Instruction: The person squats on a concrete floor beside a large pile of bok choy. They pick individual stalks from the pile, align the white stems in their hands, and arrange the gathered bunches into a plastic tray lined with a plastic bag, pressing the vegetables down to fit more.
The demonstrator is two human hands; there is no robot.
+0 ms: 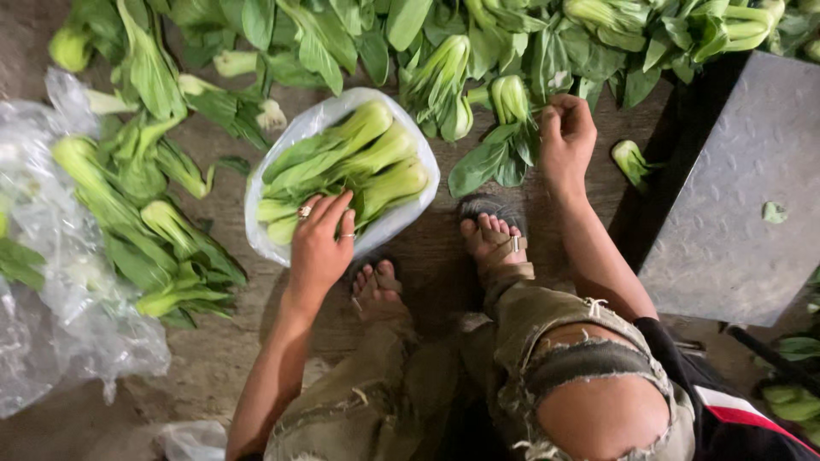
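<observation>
I'm squatting on a dirt floor (pixel 213 358), looking down past my knees and sandalled feet. My left hand (pixel 320 243) is resting on the near edge of a clear plastic bag (pixel 282 149) that's lying open on the floor; fingers are spread flat, grip loose, w/ the fingertips pressing the bag's rim and the greens just inside, not closed round anything. In the bag: several heads of bok choy (pixel 359 162), pale stems toward me, leaves pointing away, lying side by side.

My right hand (pixel 565 137) is reaching fwd to the loose pile of bok choy (pixel 478 51) along the top of view. Its grip is curled round the base of one head (pixel 510 98); fingers are folded over the stem, so it looks closed on it, though the palm side is hidden.

By my reading, I'm mid-bagging: one hand steadying the bag, the other picking. Next move calls for lifting that head across w/o tearing the leaves, stem end lined up w/ the rest.

More loose heads (pixel 162 230) are lying at left, beside crumpled empty plastic (pixel 51 282). A grey metal plate (pixel 743 196) is at right.
</observation>
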